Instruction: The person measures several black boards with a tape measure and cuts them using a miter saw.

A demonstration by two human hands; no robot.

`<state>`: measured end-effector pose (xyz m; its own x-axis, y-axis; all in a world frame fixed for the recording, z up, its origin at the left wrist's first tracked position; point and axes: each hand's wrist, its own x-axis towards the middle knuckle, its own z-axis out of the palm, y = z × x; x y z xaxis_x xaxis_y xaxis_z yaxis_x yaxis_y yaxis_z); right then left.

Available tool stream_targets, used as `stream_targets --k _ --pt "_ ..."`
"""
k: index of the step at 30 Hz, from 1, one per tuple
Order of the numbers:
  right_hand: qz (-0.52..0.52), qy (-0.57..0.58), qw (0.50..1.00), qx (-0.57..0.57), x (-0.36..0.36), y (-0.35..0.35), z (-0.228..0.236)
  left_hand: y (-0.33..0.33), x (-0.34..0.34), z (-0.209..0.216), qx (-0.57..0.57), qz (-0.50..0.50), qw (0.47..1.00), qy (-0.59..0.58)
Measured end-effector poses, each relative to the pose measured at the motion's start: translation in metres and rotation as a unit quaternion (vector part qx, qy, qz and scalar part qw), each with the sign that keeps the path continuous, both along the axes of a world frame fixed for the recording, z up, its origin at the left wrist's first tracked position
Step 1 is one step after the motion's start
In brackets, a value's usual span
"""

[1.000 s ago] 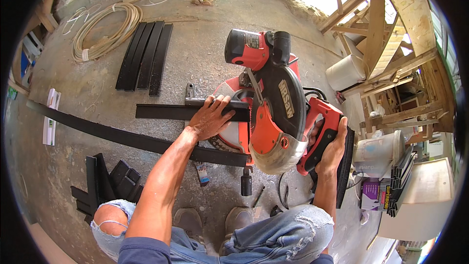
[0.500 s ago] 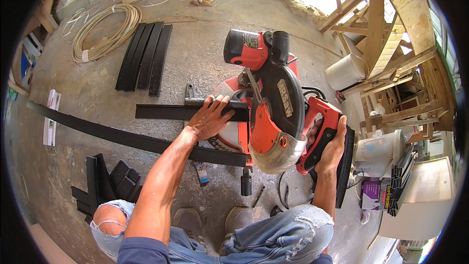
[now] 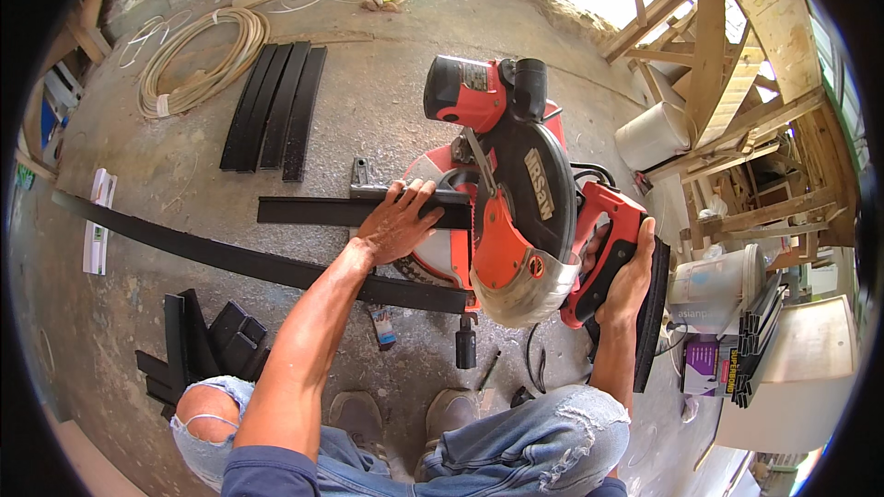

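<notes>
While torn jeans [image 3: 525,446] are flanking the near floor [image 3: 368,110], loose black pieces [image 3: 189,340] are lying by the left knee. The right hand [image 3: 624,278] is clenching the handle [image 3: 623,213] of the saw [image 3: 527,189]. The long black strip [image 3: 216,255] is curving in from the left, its right end lying just beside the saw's near edge. Beyond, the left hand [image 3: 398,223] is grasping the short black strip [image 3: 318,211], pressing it onto the saw's base; its left end is jutting past the base, its right end meeting the blade guard. Gritty floor is stretching onward to four black strips [image 3: 273,110] and a coiled hose [image 3: 250,44]. Print is covering a purple box [image 3: 700,368], faint letters are marking a pail [image 3: 714,283], and bold pale lettering is crossing the guard.
</notes>
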<state>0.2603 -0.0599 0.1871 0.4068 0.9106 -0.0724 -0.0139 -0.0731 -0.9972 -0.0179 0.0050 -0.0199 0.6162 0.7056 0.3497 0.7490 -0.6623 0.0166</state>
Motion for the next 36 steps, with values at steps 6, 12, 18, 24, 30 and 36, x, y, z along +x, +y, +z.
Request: stream_targets --k 6,12,18,24,30,36 --pt "0.005 0.004 1.000 -0.001 0.005 0.000 -0.004 0.000 0.001 -0.001 -0.001 0.002 1.000 -0.010" --pt "0.003 0.006 1.000 0.009 0.004 -0.003 -0.011 0.000 0.000 -0.003 -0.003 0.005 1.000 -0.014" --pt "0.005 0.014 1.000 0.000 0.007 -0.005 -0.010 0.000 0.001 -0.005 -0.003 0.003 1.000 -0.016" --pt "0.017 0.024 1.000 0.005 0.015 -0.002 -0.012 0.003 0.006 -0.002 -0.004 -0.002 1.000 -0.017" --pt "-0.008 0.039 0.999 -0.010 0.001 0.003 -0.004 0.002 -0.002 -0.007 -0.014 0.011 1.000 0.000" --pt "-0.024 0.089 0.995 -0.030 0.008 0.006 0.009 0.000 0.002 0.002 -0.007 -0.024 0.997 -0.068"
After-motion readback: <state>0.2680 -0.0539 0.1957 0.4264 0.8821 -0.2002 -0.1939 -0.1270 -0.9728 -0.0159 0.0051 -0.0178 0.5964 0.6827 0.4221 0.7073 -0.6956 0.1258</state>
